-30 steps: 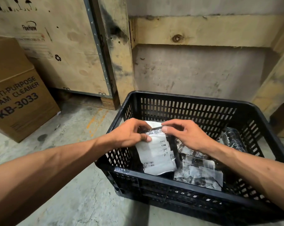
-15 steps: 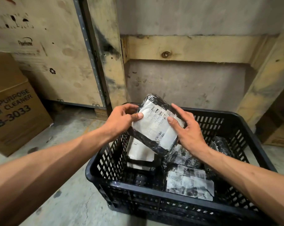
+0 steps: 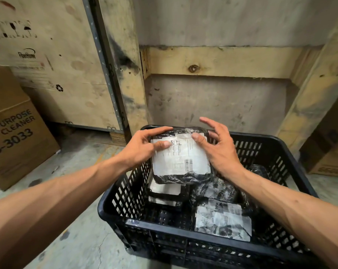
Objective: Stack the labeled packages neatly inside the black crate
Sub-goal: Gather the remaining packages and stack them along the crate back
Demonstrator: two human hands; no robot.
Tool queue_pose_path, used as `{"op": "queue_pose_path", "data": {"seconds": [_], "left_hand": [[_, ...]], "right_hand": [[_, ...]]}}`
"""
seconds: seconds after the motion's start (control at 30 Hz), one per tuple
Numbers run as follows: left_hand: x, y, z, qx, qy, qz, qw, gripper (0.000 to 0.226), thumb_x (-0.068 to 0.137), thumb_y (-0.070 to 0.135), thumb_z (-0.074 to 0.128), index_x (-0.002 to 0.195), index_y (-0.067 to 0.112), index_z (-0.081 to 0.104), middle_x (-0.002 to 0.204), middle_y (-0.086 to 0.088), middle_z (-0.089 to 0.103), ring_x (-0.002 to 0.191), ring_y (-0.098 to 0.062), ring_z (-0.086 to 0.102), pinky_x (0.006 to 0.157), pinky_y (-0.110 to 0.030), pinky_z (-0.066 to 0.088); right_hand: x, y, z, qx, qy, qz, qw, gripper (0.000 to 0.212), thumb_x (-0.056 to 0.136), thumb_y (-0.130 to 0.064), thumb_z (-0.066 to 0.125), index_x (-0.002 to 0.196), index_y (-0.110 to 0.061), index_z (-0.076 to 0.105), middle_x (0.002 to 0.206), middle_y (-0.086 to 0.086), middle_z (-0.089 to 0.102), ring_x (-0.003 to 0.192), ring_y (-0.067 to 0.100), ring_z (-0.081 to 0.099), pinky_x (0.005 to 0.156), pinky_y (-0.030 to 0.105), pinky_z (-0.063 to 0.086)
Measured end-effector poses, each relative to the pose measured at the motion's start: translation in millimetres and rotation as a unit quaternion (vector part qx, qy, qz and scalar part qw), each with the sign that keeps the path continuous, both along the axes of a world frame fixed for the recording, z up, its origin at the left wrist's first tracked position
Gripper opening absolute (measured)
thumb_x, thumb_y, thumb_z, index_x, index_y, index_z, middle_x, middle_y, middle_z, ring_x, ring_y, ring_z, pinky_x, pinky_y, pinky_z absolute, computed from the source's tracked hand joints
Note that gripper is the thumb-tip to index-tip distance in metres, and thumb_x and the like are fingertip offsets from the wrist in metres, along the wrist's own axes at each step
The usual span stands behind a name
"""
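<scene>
A black-wrapped package with a white label [image 3: 180,158] is held face up over the left side of the black crate [image 3: 125,193]. My left hand [image 3: 143,147] grips its upper left edge, thumb on the label. My right hand [image 3: 220,150] holds the upper right corner, thumb on the label and fingers behind, with the index finger lifted free. Directly below it lies a stack of labeled packages [image 3: 164,189]. Another labeled package [image 3: 222,220] lies flat at the front right. More wrapped packages [image 3: 214,191] sit in the middle and along the right wall.
The crate stands on a concrete floor [image 3: 77,230]. A cardboard box [image 3: 15,136] marked KB-3033 is at the left, a large plywood crate [image 3: 48,65] behind it. A wooden frame [image 3: 212,62] and grey wall rise behind the crate. Another carton [image 3: 329,152] sits at the right.
Both hands lifted the package from inside the crate, then turned it so the label faces up and squared it over the left stack. The camera tilted up slightly.
</scene>
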State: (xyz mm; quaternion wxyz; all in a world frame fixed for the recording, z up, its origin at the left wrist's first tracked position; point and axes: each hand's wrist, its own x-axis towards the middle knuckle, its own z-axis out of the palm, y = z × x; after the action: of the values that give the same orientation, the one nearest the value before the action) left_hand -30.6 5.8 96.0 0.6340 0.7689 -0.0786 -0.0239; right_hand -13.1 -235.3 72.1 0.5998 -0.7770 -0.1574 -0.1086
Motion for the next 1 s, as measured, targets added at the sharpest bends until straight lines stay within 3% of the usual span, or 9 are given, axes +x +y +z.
{"op": "queue_pose_path", "data": {"seconds": [0.13, 0.23, 0.3, 0.4, 0.5, 0.6, 0.73, 0.83, 1.0], "left_hand": [[5, -7, 8, -0.103, -0.025, 0.099, 0.989, 0.05, 0.086, -0.005, 0.072, 0.131, 0.016, 0.068, 0.119, 0.002, 0.074, 0.113, -0.013, 0.068, 0.087, -0.02, 0.056], [7, -17, 12, -0.164, -0.013, 0.128, 0.978, 0.053, 0.088, -0.007, 0.068, 0.135, 0.019, 0.064, 0.125, 0.0, 0.071, 0.11, -0.016, 0.07, 0.087, -0.025, 0.059], [4, -23, 12, -0.157, -0.017, 0.119, 0.98, 0.058, 0.092, -0.003, 0.066, 0.142, 0.026, 0.057, 0.131, 0.011, 0.063, 0.104, -0.005, 0.071, 0.083, -0.021, 0.058], [-4, -19, 14, -0.021, -0.059, 0.076, 0.995, 0.066, 0.098, 0.018, 0.065, 0.152, 0.043, 0.036, 0.124, 0.031, 0.05, 0.096, 0.015, 0.065, 0.078, -0.007, 0.051], [-5, -4, 24, 0.22, -0.119, 0.034, 0.968, 0.065, 0.094, 0.052, 0.061, 0.147, 0.065, 0.024, 0.122, 0.009, 0.052, 0.109, -0.002, 0.058, 0.089, -0.016, 0.045], [0, 6, 28, 0.299, -0.133, 0.002, 0.945, 0.067, 0.091, 0.059, 0.062, 0.145, 0.067, 0.024, 0.121, 0.001, 0.05, 0.113, -0.016, 0.054, 0.1, -0.032, 0.046], [1, 0, 26, 0.184, -0.096, -0.026, 0.978, 0.06, 0.093, 0.051, 0.066, 0.144, 0.063, 0.035, 0.148, 0.008, 0.047, 0.129, -0.008, 0.053, 0.108, -0.033, 0.045], [-6, -15, 14, 0.095, -0.095, 0.0, 0.991, 0.05, 0.1, 0.036, 0.06, 0.147, 0.046, 0.044, 0.143, 0.017, 0.051, 0.117, 0.005, 0.061, 0.09, -0.016, 0.053], [-12, -26, -1, 0.036, -0.094, 0.076, 0.992, 0.052, 0.102, 0.031, 0.058, 0.15, 0.037, 0.042, 0.138, 0.019, 0.052, 0.107, 0.014, 0.062, 0.081, -0.012, 0.054]], "right_hand": [[-1, -6, -5, 0.026, 0.035, 0.019, 0.999, 0.074, 0.075, -0.058, 0.082, 0.141, -0.06, 0.049, 0.152, -0.004, 0.035, 0.138, 0.02, 0.045, 0.106, 0.053, 0.052], [-7, 3, -9, 0.023, 0.021, -0.005, 0.999, 0.068, 0.079, -0.051, 0.083, 0.134, -0.067, 0.045, 0.146, -0.003, 0.038, 0.135, 0.019, 0.046, 0.11, 0.046, 0.048], [-3, 5, -2, 0.05, -0.001, -0.034, 0.998, 0.057, 0.082, -0.042, 0.085, 0.126, -0.062, 0.055, 0.14, -0.004, 0.045, 0.131, 0.019, 0.05, 0.11, 0.046, 0.049], [7, 2, 10, 0.064, -0.021, -0.053, 0.996, 0.034, 0.082, -0.029, 0.086, 0.109, -0.044, 0.071, 0.132, -0.002, 0.054, 0.128, 0.018, 0.053, 0.115, 0.05, 0.043], [13, -3, 17, 0.084, -0.022, -0.041, 0.995, 0.025, 0.077, -0.029, 0.088, 0.093, -0.044, 0.075, 0.129, -0.004, 0.059, 0.127, 0.015, 0.055, 0.114, 0.053, 0.042], [15, -5, 21, 0.095, -0.022, -0.03, 0.995, 0.021, 0.073, -0.032, 0.084, 0.089, -0.043, 0.076, 0.131, -0.004, 0.059, 0.128, 0.01, 0.055, 0.116, 0.051, 0.04], [15, -2, 17, 0.124, -0.018, -0.037, 0.991, 0.032, 0.077, -0.034, 0.084, 0.107, -0.04, 0.074, 0.132, 0.0, 0.062, 0.125, 0.016, 0.06, 0.11, 0.047, 0.047], [12, 5, 10, 0.149, -0.003, -0.054, 0.987, 0.048, 0.088, -0.028, 0.082, 0.132, -0.031, 0.062, 0.128, -0.01, 0.064, 0.115, -0.006, 0.06, 0.101, 0.025, 0.05], [-4, 10, -2, 0.078, 0.08, -0.028, 0.993, 0.075, 0.092, -0.055, 0.069, 0.155, -0.05, 0.028, 0.163, -0.012, 0.033, 0.142, 0.01, 0.038, 0.117, 0.042, 0.034]]}}
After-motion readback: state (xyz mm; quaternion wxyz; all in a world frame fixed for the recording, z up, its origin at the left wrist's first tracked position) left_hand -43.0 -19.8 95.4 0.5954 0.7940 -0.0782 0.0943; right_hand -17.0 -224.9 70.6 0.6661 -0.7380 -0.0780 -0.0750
